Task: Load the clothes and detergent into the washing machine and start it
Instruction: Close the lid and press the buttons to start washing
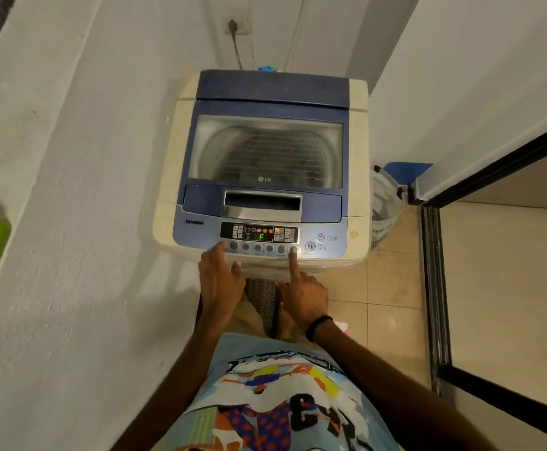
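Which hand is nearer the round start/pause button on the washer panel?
Right. The right hand has its index fingertip on the small button just left of the round start/pause button; the left hand rests at the panel's left end.

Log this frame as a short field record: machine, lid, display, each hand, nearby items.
machine: top-load washing machine, cream body, blue top
lid: closed lid; drum seen through its window, contents unclear
display: lit display, green "F"
right hand: right hand, index fingertip on the rightmost round button of the row, left of the start/pause button
left hand: left hand, fingers resting at the panel's front edge, holding nothing
nearby: laundry basket on the floor at right; plug in wall socket behind
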`<state>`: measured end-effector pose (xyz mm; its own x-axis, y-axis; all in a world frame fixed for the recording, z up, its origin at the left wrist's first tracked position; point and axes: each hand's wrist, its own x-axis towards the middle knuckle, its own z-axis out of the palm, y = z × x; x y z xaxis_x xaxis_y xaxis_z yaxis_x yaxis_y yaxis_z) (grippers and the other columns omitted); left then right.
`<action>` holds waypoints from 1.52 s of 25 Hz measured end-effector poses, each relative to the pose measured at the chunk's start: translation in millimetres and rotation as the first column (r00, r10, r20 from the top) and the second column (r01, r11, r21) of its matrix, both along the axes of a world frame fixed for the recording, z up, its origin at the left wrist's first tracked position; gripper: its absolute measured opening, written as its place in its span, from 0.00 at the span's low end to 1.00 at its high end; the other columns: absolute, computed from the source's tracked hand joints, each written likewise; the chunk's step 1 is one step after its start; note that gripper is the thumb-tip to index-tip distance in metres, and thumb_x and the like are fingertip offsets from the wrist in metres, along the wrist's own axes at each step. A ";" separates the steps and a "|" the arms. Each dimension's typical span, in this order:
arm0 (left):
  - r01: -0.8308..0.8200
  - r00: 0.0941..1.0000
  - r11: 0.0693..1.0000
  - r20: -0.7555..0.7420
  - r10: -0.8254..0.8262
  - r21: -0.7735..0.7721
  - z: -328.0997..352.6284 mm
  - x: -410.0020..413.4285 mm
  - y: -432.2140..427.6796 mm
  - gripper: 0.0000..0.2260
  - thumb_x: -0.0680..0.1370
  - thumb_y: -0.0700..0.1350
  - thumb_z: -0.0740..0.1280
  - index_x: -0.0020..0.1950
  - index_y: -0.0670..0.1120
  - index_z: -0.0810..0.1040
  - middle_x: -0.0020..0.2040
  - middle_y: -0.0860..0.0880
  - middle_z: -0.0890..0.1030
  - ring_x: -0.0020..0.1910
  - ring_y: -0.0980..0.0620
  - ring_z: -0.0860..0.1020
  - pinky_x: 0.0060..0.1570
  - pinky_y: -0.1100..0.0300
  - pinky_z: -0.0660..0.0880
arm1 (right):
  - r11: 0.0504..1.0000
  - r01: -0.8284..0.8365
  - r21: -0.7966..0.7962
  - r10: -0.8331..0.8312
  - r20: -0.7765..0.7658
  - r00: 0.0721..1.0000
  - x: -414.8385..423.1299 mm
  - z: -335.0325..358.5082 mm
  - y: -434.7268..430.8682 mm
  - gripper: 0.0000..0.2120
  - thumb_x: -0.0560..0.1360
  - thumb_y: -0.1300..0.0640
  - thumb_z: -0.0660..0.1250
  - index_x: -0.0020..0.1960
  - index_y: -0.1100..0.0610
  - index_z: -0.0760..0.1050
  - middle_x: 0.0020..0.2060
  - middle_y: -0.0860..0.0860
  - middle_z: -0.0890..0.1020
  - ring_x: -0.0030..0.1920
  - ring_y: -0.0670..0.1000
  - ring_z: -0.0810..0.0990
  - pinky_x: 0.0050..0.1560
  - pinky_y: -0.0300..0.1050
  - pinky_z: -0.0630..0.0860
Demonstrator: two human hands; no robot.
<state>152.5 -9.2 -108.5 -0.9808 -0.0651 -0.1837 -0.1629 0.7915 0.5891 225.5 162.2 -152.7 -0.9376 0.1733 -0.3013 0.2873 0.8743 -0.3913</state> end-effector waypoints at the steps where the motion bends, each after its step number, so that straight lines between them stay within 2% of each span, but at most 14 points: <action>1: -0.006 1.000 1.000 0.011 0.006 0.002 0.9 4.8 -1.1 0.21 0.75 0.43 0.68 0.67 0.48 0.68 0.62 0.42 0.74 0.61 0.44 0.72 0.59 0.50 0.74 | 1.000 -0.002 0.012 0.002 0.014 1.000 2.2 0.6 1.1 0.46 0.78 0.45 0.63 0.77 0.48 0.29 0.43 0.56 0.82 0.35 0.52 0.78 0.36 0.46 0.78; 4: -0.011 1.000 1.000 0.026 0.011 -0.002 -1.5 9.2 -8.8 0.21 0.75 0.44 0.68 0.67 0.50 0.68 0.62 0.43 0.74 0.60 0.45 0.73 0.57 0.51 0.75 | 0.997 -0.020 0.070 0.015 0.072 0.997 3.1 4.4 3.9 0.48 0.78 0.45 0.64 0.75 0.46 0.25 0.40 0.55 0.82 0.31 0.52 0.75 0.37 0.45 0.78; 7: 0.022 0.999 1.000 0.044 -0.021 -0.020 -6.6 6.5 -15.2 0.21 0.75 0.45 0.68 0.66 0.51 0.67 0.62 0.44 0.74 0.59 0.46 0.73 0.56 0.51 0.77 | 0.994 -0.028 0.103 0.016 0.110 0.994 3.8 6.5 -1.6 0.50 0.78 0.48 0.65 0.74 0.47 0.22 0.39 0.55 0.82 0.31 0.53 0.77 0.39 0.48 0.80; 14: 0.080 0.996 0.997 0.049 -0.080 0.000 -13.6 5.4 -29.5 0.21 0.75 0.47 0.68 0.66 0.51 0.67 0.62 0.44 0.74 0.58 0.46 0.75 0.55 0.50 0.78 | 0.992 0.063 0.108 -0.079 0.156 0.985 0.9 19.6 -13.7 0.48 0.78 0.53 0.67 0.78 0.48 0.31 0.38 0.56 0.83 0.31 0.54 0.75 0.40 0.49 0.79; 20: 0.088 0.995 0.996 0.041 -0.089 0.021 -15.5 6.2 -38.7 0.20 0.76 0.46 0.68 0.66 0.49 0.68 0.62 0.43 0.74 0.58 0.45 0.75 0.55 0.50 0.79 | 0.980 0.067 0.189 -0.097 0.154 0.983 2.7 25.5 -17.6 0.48 0.77 0.62 0.66 0.78 0.46 0.32 0.37 0.56 0.82 0.30 0.53 0.73 0.37 0.49 0.76; 27: 0.091 0.995 0.995 0.028 -0.092 0.035 -14.2 4.2 -38.2 0.20 0.75 0.44 0.69 0.65 0.48 0.69 0.61 0.42 0.74 0.57 0.45 0.76 0.52 0.49 0.80 | 0.979 0.124 0.162 -0.154 0.183 0.971 0.8 31.7 -19.6 0.47 0.76 0.69 0.61 0.78 0.43 0.33 0.36 0.56 0.80 0.30 0.52 0.72 0.36 0.48 0.70; 32: 0.110 0.993 0.993 0.036 -0.111 0.041 -17.2 5.6 -35.9 0.19 0.74 0.45 0.68 0.63 0.51 0.68 0.60 0.43 0.75 0.55 0.45 0.77 0.51 0.47 0.80 | 0.977 0.184 0.109 -0.197 0.125 0.972 6.5 24.1 -17.5 0.50 0.76 0.64 0.66 0.77 0.40 0.32 0.31 0.52 0.75 0.27 0.51 0.72 0.32 0.45 0.71; 38: 0.088 0.995 0.996 0.034 -0.089 0.030 -16.1 2.6 -35.6 0.20 0.74 0.46 0.69 0.63 0.52 0.67 0.60 0.44 0.75 0.55 0.46 0.78 0.50 0.47 0.81 | 0.977 0.191 0.092 -0.200 0.093 0.975 8.2 27.6 -17.1 0.47 0.77 0.56 0.68 0.79 0.45 0.34 0.33 0.52 0.76 0.28 0.51 0.72 0.31 0.43 0.68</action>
